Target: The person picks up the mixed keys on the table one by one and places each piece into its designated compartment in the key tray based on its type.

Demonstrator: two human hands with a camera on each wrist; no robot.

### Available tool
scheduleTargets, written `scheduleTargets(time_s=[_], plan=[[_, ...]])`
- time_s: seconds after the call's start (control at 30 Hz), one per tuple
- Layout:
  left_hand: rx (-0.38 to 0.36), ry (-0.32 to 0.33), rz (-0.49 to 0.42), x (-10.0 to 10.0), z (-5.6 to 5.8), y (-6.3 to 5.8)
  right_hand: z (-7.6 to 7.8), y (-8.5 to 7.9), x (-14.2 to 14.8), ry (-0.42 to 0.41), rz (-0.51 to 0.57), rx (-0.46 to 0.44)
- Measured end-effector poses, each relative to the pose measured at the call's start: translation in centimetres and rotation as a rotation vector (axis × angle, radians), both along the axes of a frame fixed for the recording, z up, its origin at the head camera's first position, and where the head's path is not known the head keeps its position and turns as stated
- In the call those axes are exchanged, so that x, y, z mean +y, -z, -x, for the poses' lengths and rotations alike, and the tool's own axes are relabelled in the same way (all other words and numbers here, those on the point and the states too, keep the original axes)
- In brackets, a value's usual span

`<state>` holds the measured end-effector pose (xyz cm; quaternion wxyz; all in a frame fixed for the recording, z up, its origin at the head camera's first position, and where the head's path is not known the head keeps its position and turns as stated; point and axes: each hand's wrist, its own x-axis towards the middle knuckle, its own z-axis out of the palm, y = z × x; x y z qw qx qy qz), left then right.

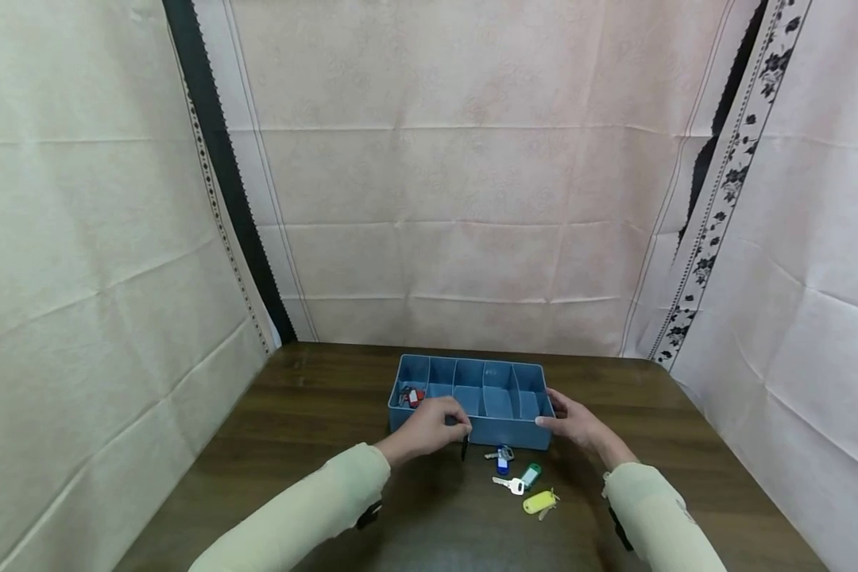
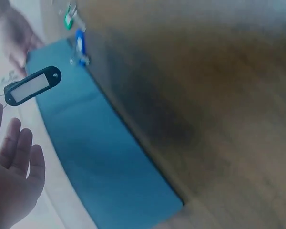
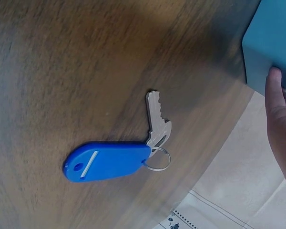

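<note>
My left hand (image 1: 434,427) pinches a key ring with a black key tag (image 2: 34,86) that has a white label. In the head view this hand is before the front wall of a blue divided box (image 1: 515,433), and the tag hangs below the fingers. The key end is hidden in the grip. My right hand (image 1: 581,425) holds the box's right end, thumb at the front corner and fingers along the side. A red-tagged key (image 1: 415,397) lies in the box's leftmost compartment.
Before the box on the wooden table (image 1: 314,413) lie a blue key tag (image 3: 109,161) with a silver key (image 3: 156,114), a green key tag (image 1: 531,475) with its key, and a yellow key tag (image 1: 539,501). Pale cloth (image 1: 472,199) hangs behind and at both sides.
</note>
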<state>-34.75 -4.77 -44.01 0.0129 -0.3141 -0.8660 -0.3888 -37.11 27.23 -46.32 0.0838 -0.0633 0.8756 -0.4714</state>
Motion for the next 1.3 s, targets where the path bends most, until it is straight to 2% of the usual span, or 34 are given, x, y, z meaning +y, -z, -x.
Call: scheduleTargets(time_s=[0.2, 0.43, 0.6, 0.73, 0.9, 1.07, 1.2, 1.3], plan=[[-0.004, -0.132, -0.061, -1.4, 1.6, -1.4, -0.1, 0.1, 0.0, -0.005, 0.001, -0.009], [-0.051, -0.287, -0.154, -2.7, 3.9, -2.5, -0.1, 0.0, 0.0, 0.001, -0.006, -0.009], [-0.019, -0.367, -0.170, -2.6, 5.8, -3.1, -0.2, -0.1, -0.1, 0.008, -0.005, -0.012], [-0.004, -0.391, -0.174, -2.5, 7.1, -3.7, 0.0, 0.1, 0.0, 0.017, -0.003, -0.018], [-0.001, -0.390, -0.142, -3.1, 7.9, -3.9, 0.1, 0.2, 0.0, 0.007, -0.008, -0.008], [-0.026, -0.398, -0.089, -4.2, 8.1, -3.2, 0.1, 0.1, 0.0, 0.010, -0.027, -0.003], [-0.084, -0.404, -0.029, -4.9, 7.9, -2.5, 0.0, 0.0, 0.0, -0.001, -0.027, -0.003], [-0.121, -0.384, 0.010, -5.3, 7.6, -2.0, 0.0, 0.0, 0.1, -0.002, -0.022, -0.008]])
